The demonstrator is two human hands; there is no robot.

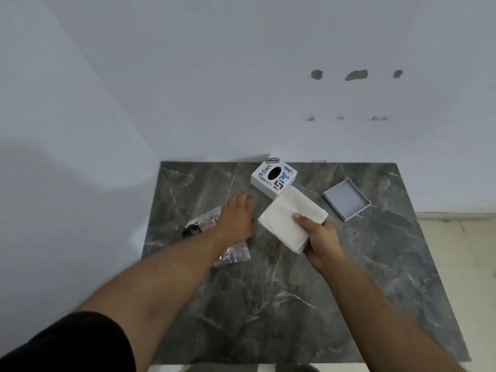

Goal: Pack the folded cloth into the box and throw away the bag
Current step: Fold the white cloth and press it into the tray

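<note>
My right hand (pixel 320 238) grips a folded white cloth (pixel 288 220) by its near corner, holding it just above the dark marble table (pixel 295 304). Its far end reaches the white box (pixel 272 178), which has stickers and an oval hole on top. My left hand (pixel 237 214) is flat, fingers spread, pointing towards the box and holding nothing. Under my left wrist lies a crumpled clear plastic bag (pixel 230 255) with dark print.
A shallow grey lid or tray (pixel 346 199) lies on the table to the right of the box. A white wall rises behind the table and to the left. Pale floor shows to the right.
</note>
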